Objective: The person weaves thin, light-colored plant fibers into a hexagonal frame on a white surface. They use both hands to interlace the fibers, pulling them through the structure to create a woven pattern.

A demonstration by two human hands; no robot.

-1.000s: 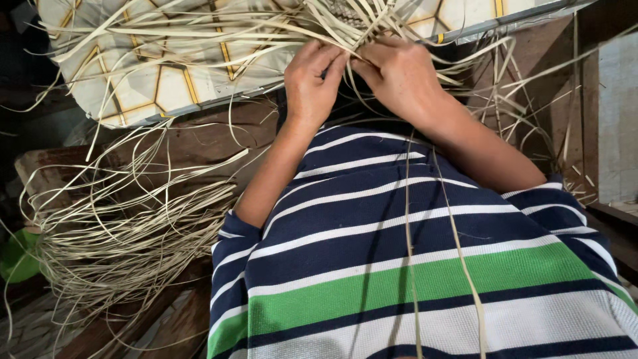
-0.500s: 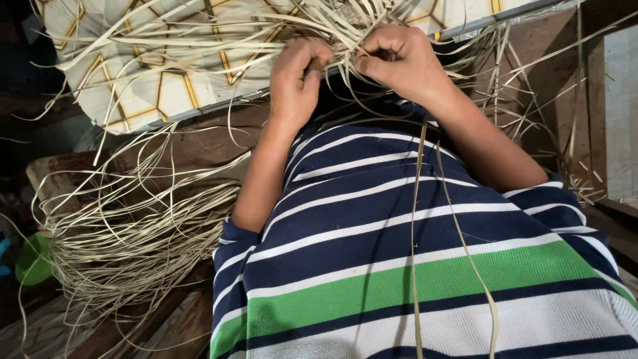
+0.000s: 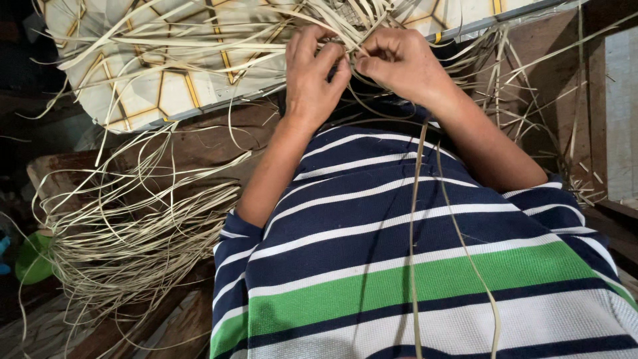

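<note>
My left hand (image 3: 312, 76) and my right hand (image 3: 402, 60) meet at the top middle of the view, fingertips almost touching. Both pinch thin pale cane strips (image 3: 345, 33) that fan out from a woven piece partly hidden behind the fingers. Two long strips (image 3: 419, 239) trail from my right hand down over my navy, white and green striped shirt (image 3: 412, 266). The weave lies over a patterned cream sheet with yellow and dark lines (image 3: 153, 73).
A loose bundle of cane strips (image 3: 133, 233) spreads at the left over dark wooden boards (image 3: 193, 143). A green object (image 3: 33, 259) sits at the far left edge. A wooden frame (image 3: 598, 100) and more stray strips stand at the right.
My hands have drawn closer together and now pinch the strips at one spot. The view has shifted slightly, so the hands and bundle sit a little lower and to the right.
</note>
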